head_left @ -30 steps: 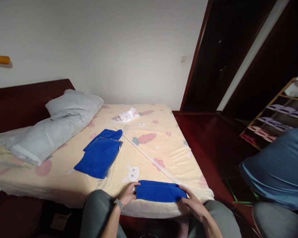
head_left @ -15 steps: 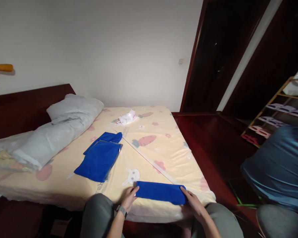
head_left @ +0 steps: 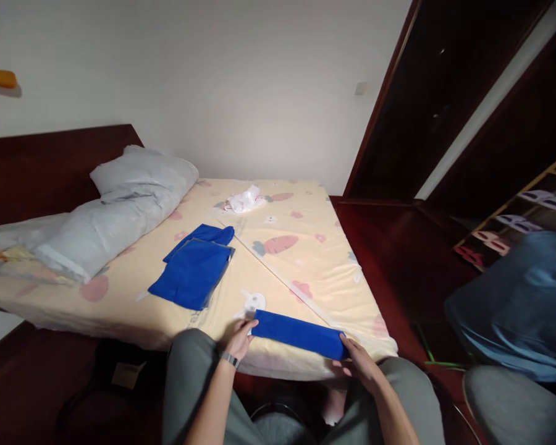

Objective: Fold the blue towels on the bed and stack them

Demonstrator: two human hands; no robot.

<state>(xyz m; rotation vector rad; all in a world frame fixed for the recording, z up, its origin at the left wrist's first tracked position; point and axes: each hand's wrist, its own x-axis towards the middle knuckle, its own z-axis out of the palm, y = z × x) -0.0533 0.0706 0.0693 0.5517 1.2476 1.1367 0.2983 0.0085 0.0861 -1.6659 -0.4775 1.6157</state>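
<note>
A long, narrow folded blue cloth [head_left: 299,334] lies at the near edge of the bed, stretched between my two hands. My left hand [head_left: 241,339], with a watch on its wrist, pinches its left end, thumb on top. At the right end my right hand [head_left: 358,358] grips the corner with the thumb above and fingers partly beneath. Further left on the bed rests a flat blue cloth piece [head_left: 192,274], seemingly in a clear sleeve, overlapping another folded blue cloth [head_left: 206,235]. The fingers under the held cloth are partly hidden.
The bed [head_left: 278,278] has a cream sheet with carrot and rabbit prints. A grey quilt [head_left: 134,204] is bunched at the left, and a white plastic bag [head_left: 244,200] lies toward the wall. At right stand a shoe rack [head_left: 514,219] and a blue-covered item [head_left: 514,303].
My view has tilted down a little and shifted. The right end of the held blue cloth now sits lower than the left, so the strip slants. Both hands keep their hold.
</note>
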